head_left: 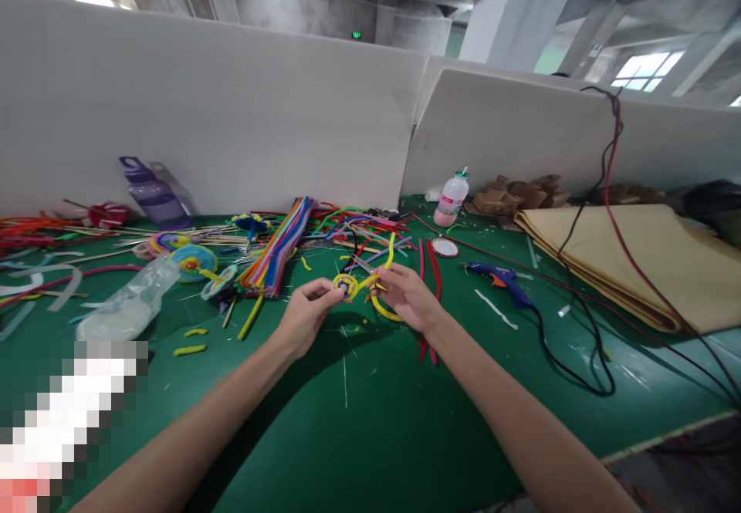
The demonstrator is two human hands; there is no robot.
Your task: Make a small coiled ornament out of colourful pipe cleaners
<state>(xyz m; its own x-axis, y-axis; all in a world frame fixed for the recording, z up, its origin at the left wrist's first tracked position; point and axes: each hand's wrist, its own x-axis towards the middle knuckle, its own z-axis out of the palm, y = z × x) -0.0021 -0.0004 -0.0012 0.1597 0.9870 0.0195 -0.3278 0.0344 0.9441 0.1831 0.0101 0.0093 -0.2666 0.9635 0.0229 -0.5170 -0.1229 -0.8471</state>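
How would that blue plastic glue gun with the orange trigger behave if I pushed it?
The glue gun lies on its side, so it would probably slide or swivel rather than tip. Being hard-looking plastic, it should stay stiff. Its looping black cord may tug against the push.

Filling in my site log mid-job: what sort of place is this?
Probably a craft workshop: a blue glue gun, a bundle of pipe cleaners and layered tan sheets lie on a green worktable.

Curls into a small yellow-and-purple spiral, held just beside an upward-bending yellow strip and a slanted metal blade, above the green tabletop.
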